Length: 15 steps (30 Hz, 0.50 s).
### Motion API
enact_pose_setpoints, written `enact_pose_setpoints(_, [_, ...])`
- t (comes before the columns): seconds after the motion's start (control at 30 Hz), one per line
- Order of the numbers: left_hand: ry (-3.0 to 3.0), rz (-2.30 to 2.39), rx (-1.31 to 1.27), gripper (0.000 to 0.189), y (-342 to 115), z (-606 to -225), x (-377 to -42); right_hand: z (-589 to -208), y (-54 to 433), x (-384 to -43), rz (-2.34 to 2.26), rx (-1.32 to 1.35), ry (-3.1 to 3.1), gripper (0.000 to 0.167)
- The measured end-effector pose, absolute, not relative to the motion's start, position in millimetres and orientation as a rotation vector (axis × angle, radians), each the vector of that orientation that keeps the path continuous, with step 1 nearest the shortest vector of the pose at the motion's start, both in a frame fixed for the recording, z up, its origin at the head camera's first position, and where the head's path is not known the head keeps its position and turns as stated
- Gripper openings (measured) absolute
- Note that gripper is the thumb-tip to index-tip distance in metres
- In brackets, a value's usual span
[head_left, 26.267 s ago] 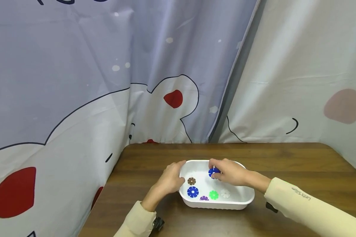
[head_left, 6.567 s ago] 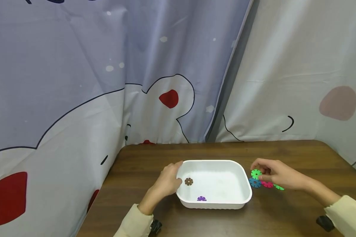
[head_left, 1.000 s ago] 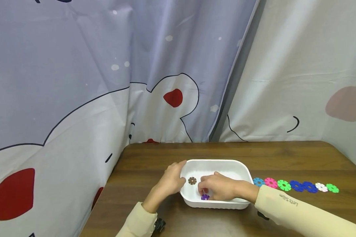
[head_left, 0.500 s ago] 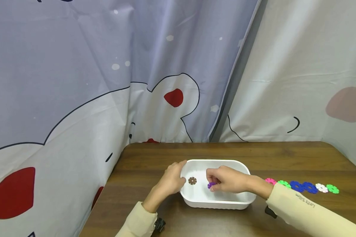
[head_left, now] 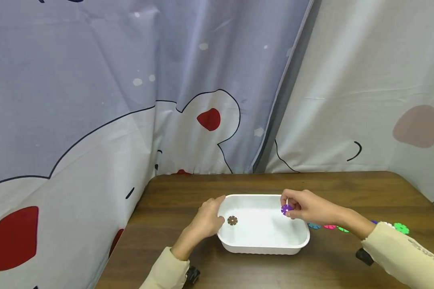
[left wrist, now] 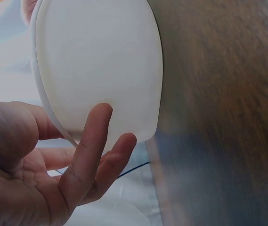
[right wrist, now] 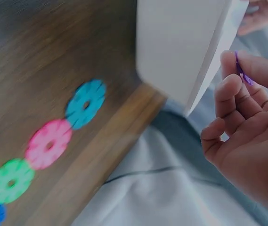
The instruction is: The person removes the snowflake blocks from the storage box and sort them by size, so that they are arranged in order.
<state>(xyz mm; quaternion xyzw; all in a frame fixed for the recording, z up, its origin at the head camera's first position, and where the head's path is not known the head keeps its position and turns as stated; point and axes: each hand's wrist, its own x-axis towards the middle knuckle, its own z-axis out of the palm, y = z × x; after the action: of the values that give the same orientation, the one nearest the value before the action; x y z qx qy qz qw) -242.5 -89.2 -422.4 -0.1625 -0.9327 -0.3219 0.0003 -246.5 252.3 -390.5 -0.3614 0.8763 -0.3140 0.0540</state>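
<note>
A white plastic tray [head_left: 260, 230] stands on the table, and my left hand [head_left: 204, 218] grips its left end. In the left wrist view the thumb hooks over the rim, with other fingers against the outside wall. My right hand [head_left: 311, 206] pinches a purple notched snowflake disc [head_left: 285, 209] between thumb and forefinger, above the tray's right end. The right wrist view shows this disc nearly edge-on. A brown snowflake disc [head_left: 232, 220] lies in the tray's left part.
Right of the tray runs a row of snowflake discs, partly hidden by my right arm: light blue [right wrist: 85, 104], pink [right wrist: 49, 144], green [right wrist: 11, 181], dark blue, white, then green [head_left: 401, 228]. A printed curtain [head_left: 195, 52] hangs behind the wooden table [head_left: 188, 184].
The right hand has lifted the purple disc from the tray's front and carried it right. Earlier, several other discs went from the tray into the row. My left hand stays on the tray.
</note>
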Motion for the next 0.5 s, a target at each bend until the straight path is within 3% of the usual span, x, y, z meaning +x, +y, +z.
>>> enact_pose_setpoints(0.5, [-2.925, -0.980, -0.545, 0.065, -89.6, -421.3, -242.6, -405.8, 338.1, -244.6, -1.075, -0.876, 2.826, 0.018])
